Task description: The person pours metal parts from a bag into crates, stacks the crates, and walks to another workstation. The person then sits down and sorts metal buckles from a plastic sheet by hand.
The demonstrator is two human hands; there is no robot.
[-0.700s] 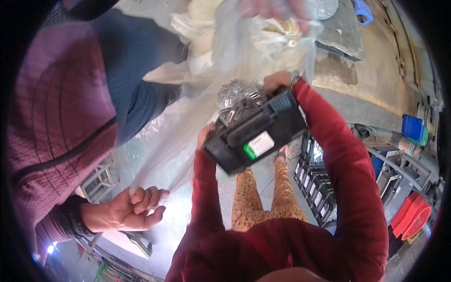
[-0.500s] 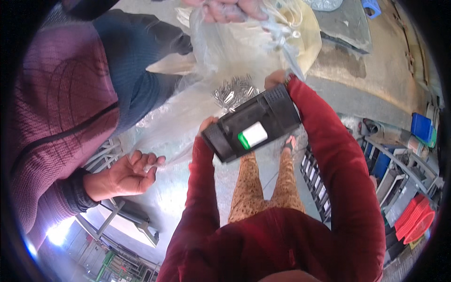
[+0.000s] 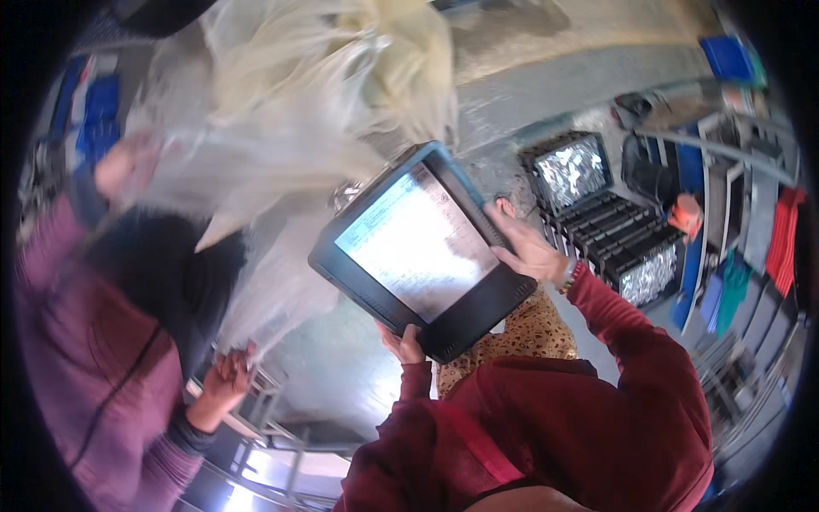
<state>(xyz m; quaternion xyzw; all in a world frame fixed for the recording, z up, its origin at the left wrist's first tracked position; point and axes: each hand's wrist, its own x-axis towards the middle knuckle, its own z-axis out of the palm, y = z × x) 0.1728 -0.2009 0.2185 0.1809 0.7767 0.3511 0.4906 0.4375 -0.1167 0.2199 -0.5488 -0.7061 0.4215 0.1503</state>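
Observation:
Both my hands hold a black plastic bin (image 3: 467, 322) in front of me, its open side facing up toward me. A printed white paper sheet (image 3: 409, 252) lies inside it. My right hand (image 3: 531, 249) grips the right side wall, fingers outside. At the near left corner my left hand (image 3: 404, 344) has its thumb over the rim; its other fingers are mostly hidden. Just beyond the bin spreads a large clear plastic bag (image 3: 273, 162), blurred. A few shiny metal pieces (image 3: 345, 194) show by the bin's far left edge.
On the left a co-worker's two hands (image 3: 223, 386) hold the bag's edges. At right stand stacked black bins (image 3: 610, 226), one crate filled with shiny metal pieces (image 3: 572, 171). Farther right are red baskets (image 3: 783, 243) and a blue bin (image 3: 725, 58) near a metal rack.
The bin was tipped over the bag with its underside toward me; now it is turned back, showing its inside and the sheet. The bag has shifted left in view.

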